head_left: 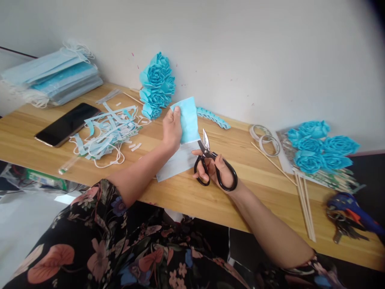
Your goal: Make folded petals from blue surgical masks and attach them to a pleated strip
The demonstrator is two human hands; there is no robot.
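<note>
My left hand (172, 129) pinches a light blue sheet of mask fabric (188, 119) and holds it upright above the wooden table (186, 192). My right hand (214, 169) has its fingers through the black handles of a pair of scissors (210, 160). The scissor blades are open at the sheet's lower right edge. A pale blue-white piece (177, 162) lies flat on the table under both hands.
A stack of blue face masks (54, 78) sits at the far left, with a dark phone (67, 123) and a heap of cut strips and ear loops (108, 130) nearby. Blue fabric roses (157, 86) lean on the wall; more roses (321, 145), tape rolls (264, 138), wooden sticks (305, 200), keys (345, 226) lie right.
</note>
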